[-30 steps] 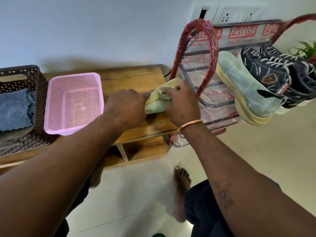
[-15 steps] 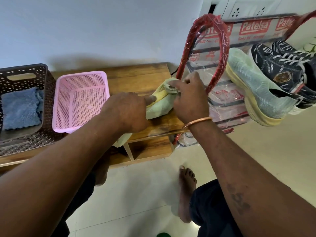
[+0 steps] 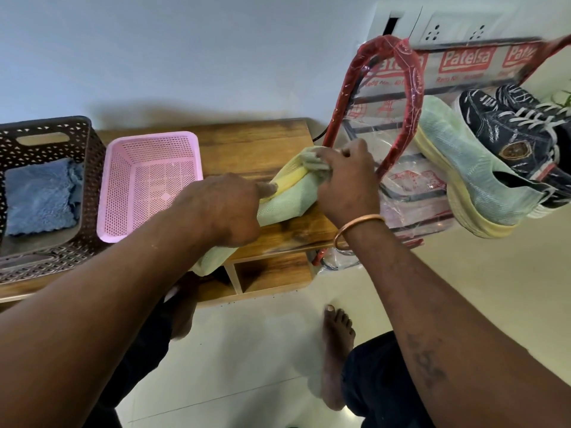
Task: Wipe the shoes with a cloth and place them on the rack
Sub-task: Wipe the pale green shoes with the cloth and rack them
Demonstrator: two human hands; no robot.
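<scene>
1. The surface was a low wooden bench (image 3: 253,140) pushed against a plain pale wall, with open cubbies underneath and a cream tiled floor (image 3: 247,350) in front of it.
2. At about 9 o'clock in the view sat a brown plastic basket (image 3: 46,128) with a folded blue cloth (image 3: 40,196) inside. A pink basket (image 3: 148,137) stood just beside it, on its 3 o'clock side.
3. At roughly 2 o'clock stood the rack (image 3: 411,97), a red-framed thing wrapped in printed plastic, with a white socket plate (image 3: 448,23) on the wall above it.
4. Already on the rack: one light green shoe (image 3: 469,177) with a yellow sole, and a pair of dark sneakers (image 3: 509,134) at its 2 o'clock, touching it.
5. The matching green shoe being wiped (image 3: 287,202) lay tilted on the bench near the centre, toe toward 1 o'clock and heel hanging over the front edge toward 7 o'clock.
6. The left hand (image 3: 222,208) came in from 8 o'clock, its fingers curled over the shoe's middle and gripping it, with one finger stretched along the yellow sole.
7. The right hand (image 3: 346,180), with a copper bangle (image 3: 358,225) on the wrist, came in from 4 o'clock, fingers bunched round a small greyish cloth (image 3: 310,159) pressed on the toe.
8. A bare foot (image 3: 336,350) stood on the floor at 6 o'clock.
</scene>
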